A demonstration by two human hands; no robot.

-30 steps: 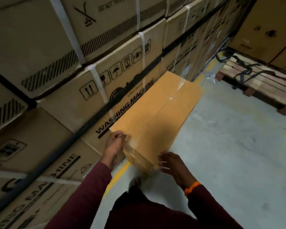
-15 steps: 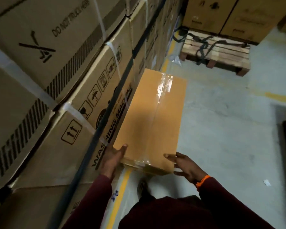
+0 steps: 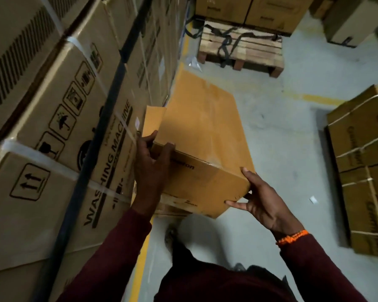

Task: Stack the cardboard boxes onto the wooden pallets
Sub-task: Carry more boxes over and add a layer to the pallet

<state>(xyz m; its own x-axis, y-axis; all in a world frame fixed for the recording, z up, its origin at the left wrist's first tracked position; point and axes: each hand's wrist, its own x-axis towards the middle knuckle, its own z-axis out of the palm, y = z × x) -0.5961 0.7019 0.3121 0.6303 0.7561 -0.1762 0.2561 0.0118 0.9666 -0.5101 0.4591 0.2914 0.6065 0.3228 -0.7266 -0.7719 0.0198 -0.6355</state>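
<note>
Just left of the left hand [image 3: 153,168], a wall of washing-machine cartons [image 3: 63,127] closes that side. The carried box [image 3: 205,131] fills the gap between the hands. Right of the right hand [image 3: 264,205], bare floor [image 3: 282,138] lies open as far as the strapped cartons [image 3: 362,171]. Well ahead stands a wooden pallet [image 3: 242,49].

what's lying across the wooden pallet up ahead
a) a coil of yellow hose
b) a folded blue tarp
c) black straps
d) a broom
c, since black straps lie tangled over the bare slats of the pallet, beyond the far end of the carried box.
</note>
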